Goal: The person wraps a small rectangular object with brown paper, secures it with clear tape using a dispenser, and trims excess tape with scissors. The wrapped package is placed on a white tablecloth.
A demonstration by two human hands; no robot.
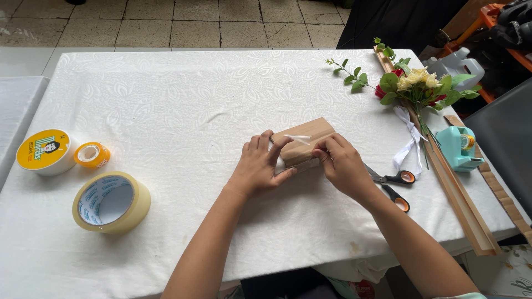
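Head view, looking down on a white-clothed worktop (166, 111): a small box wrapped in brown paper (303, 137) lies near the middle, and both hands are on its near end. The left hand (257, 166) rests against the box's left side, fingers spread and thumb pressing the paper fold, holding it steady without fully enclosing it. The right hand (342, 163) is curled narrow, its fingertips pinching at the paper edge on the box's near right corner. A short strip of clear tape (297, 137) lies across the top of the box.

By the look of it, the step in hand is closing and sealing the end flap of the wrapping. The next move would call for keeping the fold pressed flat with one hand while the other smooths tape over the seam, without letting the paper spring open.

Just beside the right wrist lie scissors with orange-ringed handles (396, 187). Farther right are a teal tape dispenser (459, 147), a flower bouquet with a white ribbon (415, 86) and a long wooden strip (460, 199). Well apart on the left sit a large roll of clear tape (111, 202), a small orange tape roll (91, 155) and a round yellow tin (44, 150).
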